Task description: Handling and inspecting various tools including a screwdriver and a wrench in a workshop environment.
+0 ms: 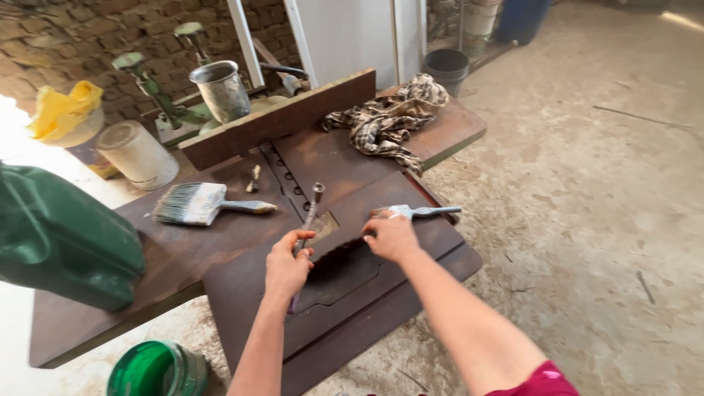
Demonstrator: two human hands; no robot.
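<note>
My left hand (287, 265) grips a long metal socket tool (310, 213) that lies across a rusty brown machine table (242, 290), its socket end pointing away from me. My right hand (392, 236) is closed around a small paint brush (418, 212) whose pale handle sticks out to the right. Its bristles press on the dark wet patch around the rectangular slot (323, 224) in the table. Both hands are close together over the lower plate.
A wide paint brush (198, 203) lies to the left. A green jerrycan (62, 238), a green paint tin (154, 370), a white can (138, 154), a metal bucket (222, 89) and a checked cloth (392, 117) surround the work. Dusty concrete floor (587, 183) lies to the right.
</note>
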